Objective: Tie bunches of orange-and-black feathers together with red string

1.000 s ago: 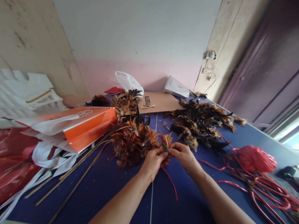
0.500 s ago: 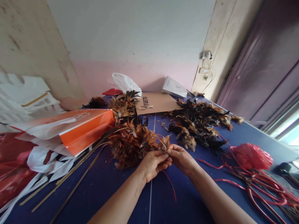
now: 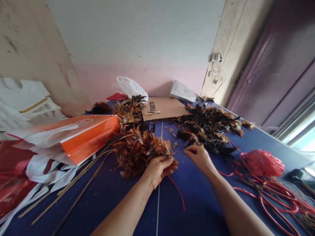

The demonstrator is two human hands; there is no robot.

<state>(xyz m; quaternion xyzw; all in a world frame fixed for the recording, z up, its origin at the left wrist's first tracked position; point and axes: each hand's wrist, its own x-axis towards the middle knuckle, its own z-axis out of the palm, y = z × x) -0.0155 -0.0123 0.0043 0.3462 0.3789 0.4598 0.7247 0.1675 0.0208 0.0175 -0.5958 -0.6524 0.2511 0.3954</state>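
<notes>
My left hand (image 3: 159,169) is closed with its thumb pressed on the base of a small bunch of brown feathers (image 3: 167,148). That bunch overlaps a large bushy cluster of reddish-brown feathers (image 3: 134,152) lying to its left. A thin red plastic strand (image 3: 178,190) trails out below the hand onto the blue table (image 3: 197,206). Off to the right, apart from the bunch, my right hand (image 3: 199,158) has thumb and forefinger pinched together; I cannot make out anything between them. A wisp of grey fluff (image 3: 175,145) shows between the two hands. Beyond the right hand lies a pile of black and brown feathers (image 3: 209,127).
At right are a ball of red plastic twine (image 3: 264,163) and red-handled scissors (image 3: 267,203). An orange and white bag (image 3: 91,141) and thin sticks (image 3: 81,193) lie left. Flat cardboard (image 3: 169,108), a white plastic bag (image 3: 131,88) and a white box (image 3: 182,91) are at the back.
My right hand has parted from the small feather bunch and moved right, toward the dark pile. My left hand keeps its hold, with the bunch shifted slightly left.
</notes>
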